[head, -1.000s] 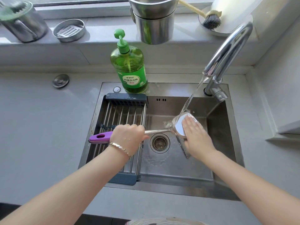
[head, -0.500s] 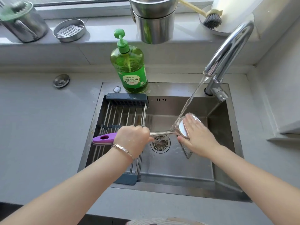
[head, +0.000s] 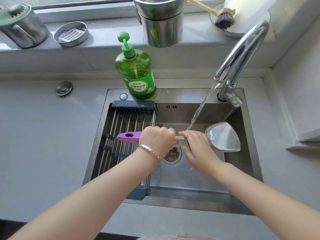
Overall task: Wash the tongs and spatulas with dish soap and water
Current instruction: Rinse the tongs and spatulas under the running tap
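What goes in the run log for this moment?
step: rinsing spatula | left hand: grips handle | right hand: rubs shaft | faucet: running, water hits shaft

The spatula [head: 223, 136] has a polished metal blade, wet and mirror-bright, and a glossy purple plastic handle. The sink [head: 199, 181] is brushed steel with a dull satin sheen, while the faucet [head: 242, 51] is chrome, smooth and highly reflective. The drying rack [head: 128, 122] pairs shiny metal rods with matt dark plastic ends. The soap bottle [head: 136, 73] is clear green plastic with a glossy paper-like label. The bench [head: 43, 135] looks like matt grey stone. The brush [head: 223, 19] has a wooden handle and coarse dark bristles.
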Demonstrator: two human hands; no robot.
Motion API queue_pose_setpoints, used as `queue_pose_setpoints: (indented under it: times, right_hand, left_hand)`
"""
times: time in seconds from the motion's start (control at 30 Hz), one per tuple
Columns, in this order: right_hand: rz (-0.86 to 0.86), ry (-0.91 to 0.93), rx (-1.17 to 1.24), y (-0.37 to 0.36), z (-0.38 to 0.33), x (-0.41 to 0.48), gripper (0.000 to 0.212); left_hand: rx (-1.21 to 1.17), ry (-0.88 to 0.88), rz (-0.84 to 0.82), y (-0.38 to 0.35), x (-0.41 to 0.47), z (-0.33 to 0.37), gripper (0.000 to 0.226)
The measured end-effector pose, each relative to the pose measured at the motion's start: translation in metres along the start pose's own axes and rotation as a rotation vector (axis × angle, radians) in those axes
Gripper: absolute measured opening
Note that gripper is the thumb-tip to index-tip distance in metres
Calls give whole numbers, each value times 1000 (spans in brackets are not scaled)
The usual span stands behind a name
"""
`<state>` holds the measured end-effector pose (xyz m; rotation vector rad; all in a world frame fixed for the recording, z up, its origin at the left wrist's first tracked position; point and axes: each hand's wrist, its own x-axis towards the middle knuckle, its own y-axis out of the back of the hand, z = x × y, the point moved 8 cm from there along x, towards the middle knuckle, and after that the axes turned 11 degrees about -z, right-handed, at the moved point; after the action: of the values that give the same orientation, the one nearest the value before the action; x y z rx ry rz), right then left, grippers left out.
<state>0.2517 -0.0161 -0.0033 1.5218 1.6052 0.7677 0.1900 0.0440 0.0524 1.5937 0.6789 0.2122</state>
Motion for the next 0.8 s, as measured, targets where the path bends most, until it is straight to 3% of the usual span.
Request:
queue_pose_setpoints:
  times: [0.1,0.23,0.43,0.57,0.7,0.8]
  right_hand:
    - [164,-102,33,19,23,-17,45]
    - [404,-172,225,44,42,-46,37]
    - [409,-443,660,37,73,-56,31]
    - [363,-486,731,32,80,-55,28]
    - [270,-501,765,18,84,-59,29]
    - [202,-538,817,4,91,-62,32]
  left_hand:
    - [-161,88,56,-1,15,-3,51]
    - [-418,168,-4,-17,40,7,55]
    - [-647,132,-25,-20,67,28,47]
    - [-555,45,-41,-12,76,41,48]
    - [-243,-24,8,5,72,35,53]
    - [-70,-61,-113,0,66,24,57]
